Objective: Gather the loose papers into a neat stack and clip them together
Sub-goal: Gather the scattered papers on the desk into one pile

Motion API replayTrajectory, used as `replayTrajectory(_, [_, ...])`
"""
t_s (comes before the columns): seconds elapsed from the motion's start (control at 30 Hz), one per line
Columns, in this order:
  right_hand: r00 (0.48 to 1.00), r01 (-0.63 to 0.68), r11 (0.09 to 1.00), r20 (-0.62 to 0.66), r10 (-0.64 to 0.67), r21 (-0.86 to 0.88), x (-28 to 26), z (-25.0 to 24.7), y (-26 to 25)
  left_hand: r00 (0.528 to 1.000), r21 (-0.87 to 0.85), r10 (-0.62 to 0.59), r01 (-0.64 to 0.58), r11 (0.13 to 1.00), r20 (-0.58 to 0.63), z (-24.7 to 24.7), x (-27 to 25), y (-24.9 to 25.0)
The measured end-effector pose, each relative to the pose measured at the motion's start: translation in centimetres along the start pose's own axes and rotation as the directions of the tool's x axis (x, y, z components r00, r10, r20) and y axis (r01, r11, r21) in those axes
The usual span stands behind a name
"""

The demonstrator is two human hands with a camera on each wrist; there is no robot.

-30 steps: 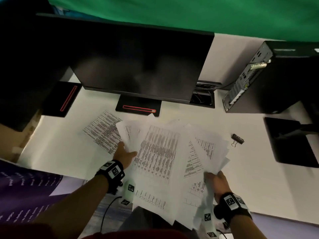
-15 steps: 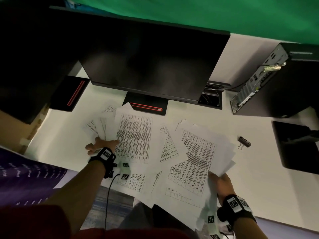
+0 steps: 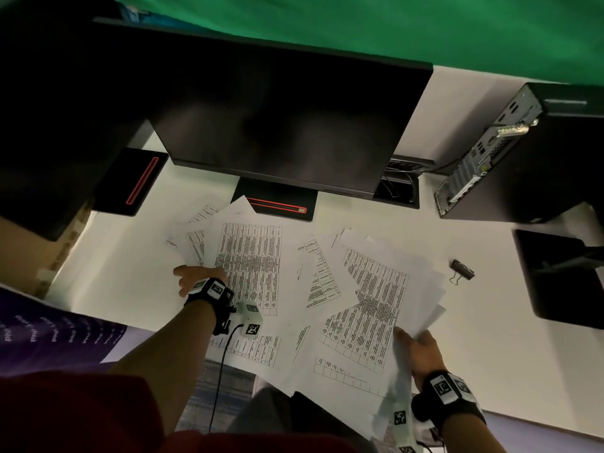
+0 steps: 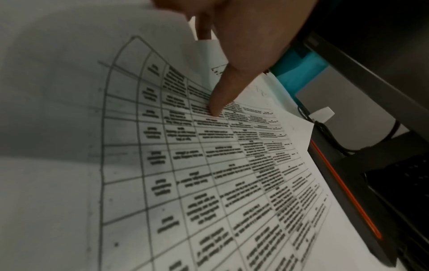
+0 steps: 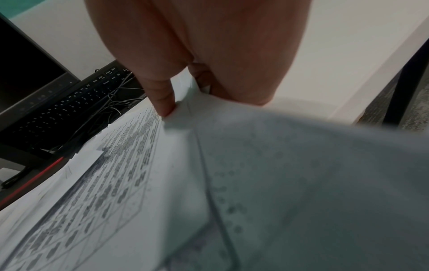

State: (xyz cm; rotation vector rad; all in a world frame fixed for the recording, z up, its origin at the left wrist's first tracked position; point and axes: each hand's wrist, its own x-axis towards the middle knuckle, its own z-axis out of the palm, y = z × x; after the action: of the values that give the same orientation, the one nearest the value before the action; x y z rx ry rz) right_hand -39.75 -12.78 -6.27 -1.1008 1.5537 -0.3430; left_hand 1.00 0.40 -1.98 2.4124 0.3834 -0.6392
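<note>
Printed paper sheets lie fanned over the white desk (image 3: 130, 256). One table-printed sheet (image 3: 251, 256) tops the left group, and a thicker bundle (image 3: 376, 299) lies at the right, overhanging the front edge. My left hand (image 3: 196, 277) rests at the left group's edge with its fingers spread. In the left wrist view its straight thumb (image 4: 217, 108) presses on the printed sheet (image 4: 232, 174). My right hand (image 3: 415, 344) pinches the bundle's right edge, thumb (image 5: 162, 104) on top of the sheets (image 5: 278, 165). A black binder clip (image 3: 461, 271) lies on the desk to the right of the papers.
A black monitor (image 3: 287, 119) on its red-striped base (image 3: 277, 204) stands just behind the papers. A PC tower (image 3: 523, 158) and a black pad (image 3: 562, 276) sit at the right. Another red-striped base (image 3: 130, 181) is at the left. A keyboard (image 5: 69, 110) lies behind the monitor.
My left hand has slid left with several sheets, pulling the pile into a left group and a right bundle. The right hand has kept its hold on the bundle's edge.
</note>
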Motion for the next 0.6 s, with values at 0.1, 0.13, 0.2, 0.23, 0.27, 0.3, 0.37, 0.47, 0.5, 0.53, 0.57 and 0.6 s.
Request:
replayTrajectory(0.1, [1.0,-0.005,1.0,-0.005,0.005,-0.014,0.2,0.0,0.2,0.997,-0.041,-0.025,0.028,0.999,0.076,-0.3,-0.4,-0.1])
replayTrajectory(0.13, [1.0,-0.001,1.0,-0.008,0.001,-0.018,0.2,0.0,0.3,0.995,-0.109,-0.005,0.016,0.994,0.095,-0.3,-0.2,-0.2])
replayTrajectory(0.2, [1.0,0.007,1.0,-0.003,-0.007,-0.012,0.3,0.0,0.2,0.991,-0.259,-0.019,0.054,0.964,0.134,-0.9,-0.8,0.0])
replayTrajectory(0.23, [1.0,0.012,1.0,-0.002,-0.012,-0.012,0.3,0.0,0.2,0.985,-0.276,-0.041,0.086,0.957,0.167,-1.4,-1.4,0.1])
replayTrajectory(0.27, [1.0,0.012,1.0,-0.003,-0.012,-0.014,0.2,0.0,0.2,0.976,-0.249,-0.061,0.113,0.962,0.208,-1.6,-1.8,-0.3])
replayTrajectory(0.3, [1.0,0.015,1.0,-0.003,-0.015,-0.005,0.2,0.0,0.3,0.966,-0.238,-0.073,0.134,0.962,0.246,-1.9,-2.2,-0.6])
replayTrajectory(0.37, [1.0,0.021,1.0,-0.008,-0.021,0.006,0.3,0.0,0.3,0.955,-0.239,-0.094,0.165,0.957,0.282,-2.0,-2.6,-1.7])
replayTrajectory(0.47, [1.0,0.022,1.0,-0.005,-0.022,0.009,0.1,0.2,0.2,0.951,-0.227,0.02,0.053,0.972,0.309,-1.0,-3.4,-3.1])
replayTrajectory(0.5, [1.0,0.021,1.0,0.001,-0.022,0.014,0.2,0.2,0.3,0.942,-0.249,0.081,0.002,0.969,0.325,-0.5,-4.0,-3.5])
replayTrajectory(0.53, [1.0,0.016,1.0,0.014,-0.016,0.016,0.0,0.1,0.0,0.933,-0.275,0.144,-0.051,0.96,0.329,-0.2,-4.4,-3.8])
replayTrajectory(0.57, [1.0,0.014,1.0,0.023,-0.015,0.021,0.0,0.1,0.0,0.923,-0.268,0.195,-0.106,0.957,0.331,-0.2,-4.9,-3.8])
replayTrajectory(0.6, [0.999,0.017,1.0,0.033,-0.018,0.016,-0.3,0.0,-0.3,0.912,-0.249,0.238,-0.159,0.955,0.333,-0.2,-5.2,-3.8])
